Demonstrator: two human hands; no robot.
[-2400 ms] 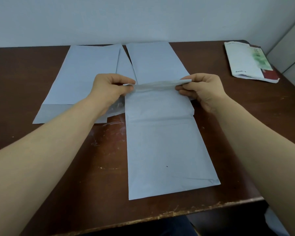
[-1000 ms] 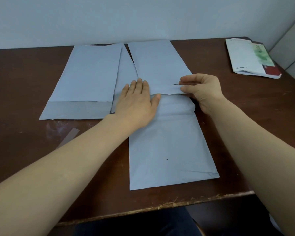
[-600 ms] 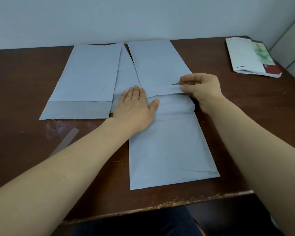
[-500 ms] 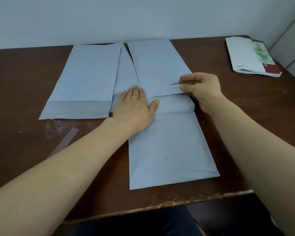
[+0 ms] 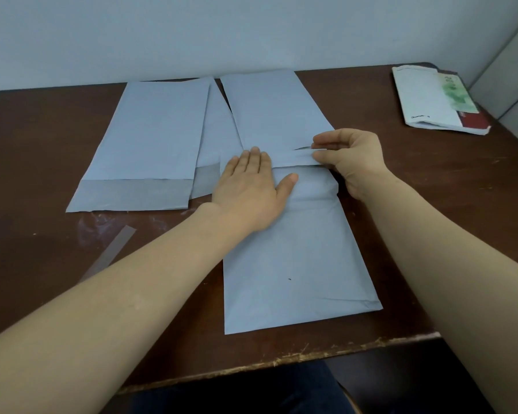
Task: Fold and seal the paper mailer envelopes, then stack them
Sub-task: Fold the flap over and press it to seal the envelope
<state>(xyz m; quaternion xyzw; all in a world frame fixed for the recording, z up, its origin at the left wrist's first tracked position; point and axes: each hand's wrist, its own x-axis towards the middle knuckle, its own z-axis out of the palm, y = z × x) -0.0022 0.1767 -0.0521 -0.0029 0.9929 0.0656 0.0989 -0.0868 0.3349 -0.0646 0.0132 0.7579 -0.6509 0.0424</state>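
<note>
I see left hand [image 5: 248, 189] flat, fingers straight, pressing folded flap [image 5: 293, 158] of near mailer [image 5: 296, 264] on counter [image 5: 431, 219]; right hand [image 5: 353, 159] fingers pinch flap's right end.

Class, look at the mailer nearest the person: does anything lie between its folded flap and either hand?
Nothing visible does. The left hand lies flat on the left part of the flap, and the right hand pinches its right end. Both touch the paper directly.
</note>
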